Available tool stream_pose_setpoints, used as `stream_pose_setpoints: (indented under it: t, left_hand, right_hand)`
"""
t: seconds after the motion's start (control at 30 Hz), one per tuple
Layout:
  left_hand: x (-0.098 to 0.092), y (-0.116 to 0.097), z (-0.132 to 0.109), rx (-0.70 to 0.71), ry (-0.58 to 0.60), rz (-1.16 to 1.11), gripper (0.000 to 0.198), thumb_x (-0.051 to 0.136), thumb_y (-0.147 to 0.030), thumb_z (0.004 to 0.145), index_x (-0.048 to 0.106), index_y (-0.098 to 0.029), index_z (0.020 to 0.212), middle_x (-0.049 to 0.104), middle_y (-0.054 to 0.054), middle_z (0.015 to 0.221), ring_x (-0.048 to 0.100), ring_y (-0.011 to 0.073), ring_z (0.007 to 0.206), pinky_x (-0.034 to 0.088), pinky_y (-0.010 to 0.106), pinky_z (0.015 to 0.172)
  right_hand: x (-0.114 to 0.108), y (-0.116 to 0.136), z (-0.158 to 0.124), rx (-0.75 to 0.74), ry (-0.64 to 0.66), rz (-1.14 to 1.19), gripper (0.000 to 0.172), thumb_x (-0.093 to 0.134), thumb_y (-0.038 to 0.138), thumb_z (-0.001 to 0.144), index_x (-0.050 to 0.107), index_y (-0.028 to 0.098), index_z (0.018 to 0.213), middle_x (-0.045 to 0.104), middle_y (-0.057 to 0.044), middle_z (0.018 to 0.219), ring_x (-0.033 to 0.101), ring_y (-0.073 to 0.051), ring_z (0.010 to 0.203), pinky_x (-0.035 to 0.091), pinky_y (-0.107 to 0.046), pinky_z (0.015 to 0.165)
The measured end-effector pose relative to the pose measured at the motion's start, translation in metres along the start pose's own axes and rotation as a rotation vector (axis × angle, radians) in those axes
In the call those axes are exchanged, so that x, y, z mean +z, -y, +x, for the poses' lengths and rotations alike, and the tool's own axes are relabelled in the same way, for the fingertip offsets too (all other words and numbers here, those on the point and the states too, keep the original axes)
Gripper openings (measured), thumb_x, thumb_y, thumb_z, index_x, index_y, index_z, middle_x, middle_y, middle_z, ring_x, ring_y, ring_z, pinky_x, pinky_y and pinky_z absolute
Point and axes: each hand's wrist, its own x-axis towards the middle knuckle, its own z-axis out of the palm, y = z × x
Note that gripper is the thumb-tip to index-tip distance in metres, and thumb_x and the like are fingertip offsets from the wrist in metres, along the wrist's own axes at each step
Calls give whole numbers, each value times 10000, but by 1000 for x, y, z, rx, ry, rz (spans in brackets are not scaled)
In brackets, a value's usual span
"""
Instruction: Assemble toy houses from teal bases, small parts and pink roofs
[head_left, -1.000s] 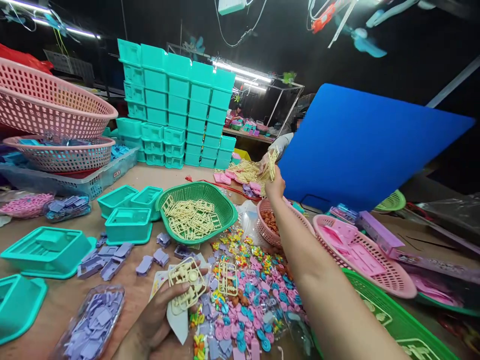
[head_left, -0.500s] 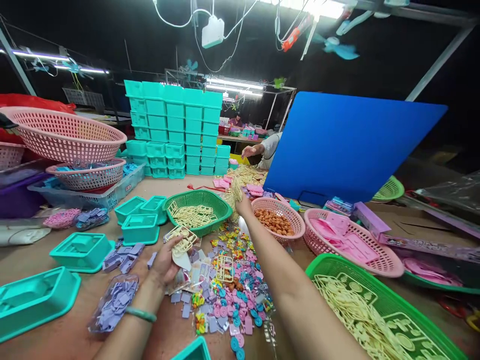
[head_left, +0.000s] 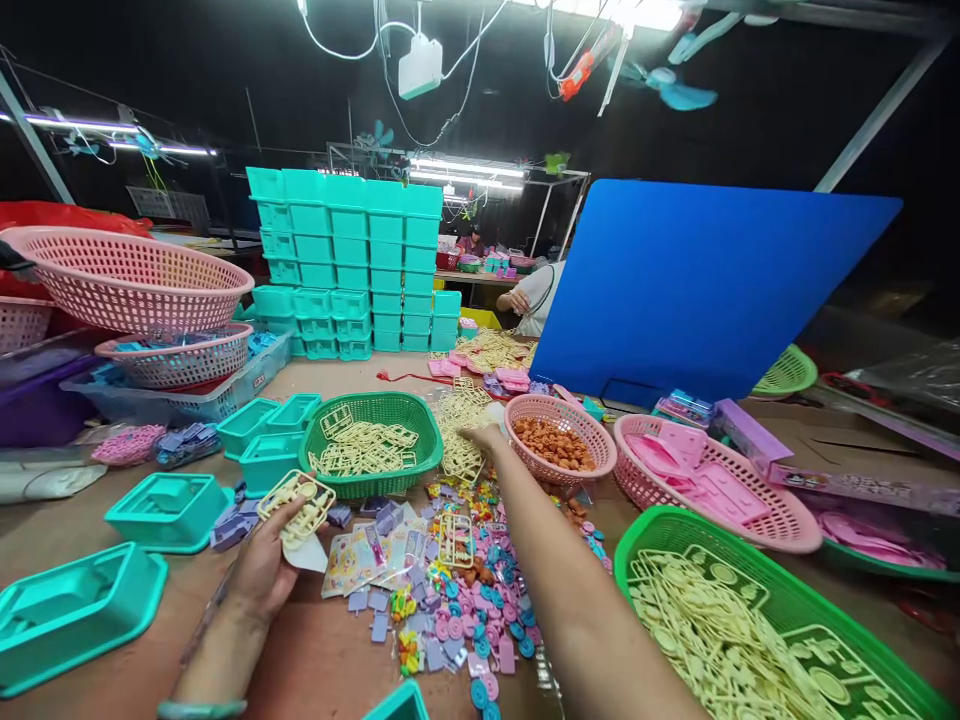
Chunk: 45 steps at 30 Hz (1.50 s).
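Observation:
My left hand [head_left: 259, 560] is closed round a cream plastic parts frame [head_left: 298, 505], with small moulded pieces joined in it; a white slip [head_left: 307, 553] sticks out beneath. My right hand [head_left: 486, 437] reaches forward to a heap of similar cream frames [head_left: 459, 460], its fingers stretched out against them, tips partly hidden. Left of the heap stands a green basket [head_left: 431, 470] holding more cream frames. Below my hands lies a spread of small pink, blue and purple plastic pieces [head_left: 457, 625], with printed sachets [head_left: 360, 560] and one loose cream frame [head_left: 456, 540].
Turquoise trays [head_left: 165, 515] lie at left; a tall stack of turquoise boxes [head_left: 349, 240] stands behind. To the right are a pink basket of brown pieces [head_left: 600, 450], a pink basket of pink parts [head_left: 802, 530], a green basket of cream frames [head_left: 637, 540] and a blue board [head_left: 712, 290]. Another person's hand [head_left: 517, 302] shows behind.
My right hand has come down, and the bunch of frames it held up now rests at the heap. The green basket has shifted left. My left hand has moved left with its frame.

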Motion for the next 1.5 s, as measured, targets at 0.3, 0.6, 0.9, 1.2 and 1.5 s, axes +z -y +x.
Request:
stream_pose_setpoints:
  t: [0.3, 0.6, 0.9, 1.2, 1.5]
  left_hand:
    - [2, 24, -44, -168, 27, -130, 432, 627, 12, 819, 680, -122, 1226, 812, 92, 980, 788, 220, 751, 669, 287, 647]
    - [-5, 31, -56, -286, 219, -129, 569, 615, -4, 790, 588, -116, 1348, 786, 134, 1111, 781, 267, 880, 656, 303, 575]
    - [2, 38, -47, -487, 502, -342, 586, 471, -366, 979, 435, -109, 1504, 715, 194, 1273, 718, 344, 1097, 646, 437, 788]
    - [-12, 30, -61, -476, 474, -309, 645, 317, -553, 1021, 455, -144, 1501, 711, 207, 1270, 747, 333, 999, 618, 351, 590]
    - [-38, 25, -83, -399, 310, -258, 441, 503, -404, 984, 604, -130, 1314, 760, 185, 1161, 767, 301, 940, 611, 310, 526]
  right_hand:
    - [4, 10, -54, -359, -57, -329, 256, 609, 277, 915, 713, 154, 1113, 707, -158, 1204, 627, -285, 1187, 439, -393, 1043]
    - [3, 4, -51, -450, -119, -401, 319, 481, 187, 893, 754, 186, 1060, 771, -97, 1059, 698, -230, 988, 510, -319, 879]
    - [0, -30, -1, -294, -132, -622, 454, 675, 365, 838, 662, 116, 1218, 691, -197, 1192, 641, -314, 1113, 467, -377, 958]
    - [23, -45, -14, -398, -169, -667, 289, 602, 319, 871, 672, 164, 1106, 569, -168, 1267, 465, -322, 1260, 349, -425, 1074]
    - [20, -26, -48, -396, -134, -585, 441, 569, 195, 819, 631, 136, 1252, 628, -190, 1227, 511, -346, 1193, 373, -476, 1039]
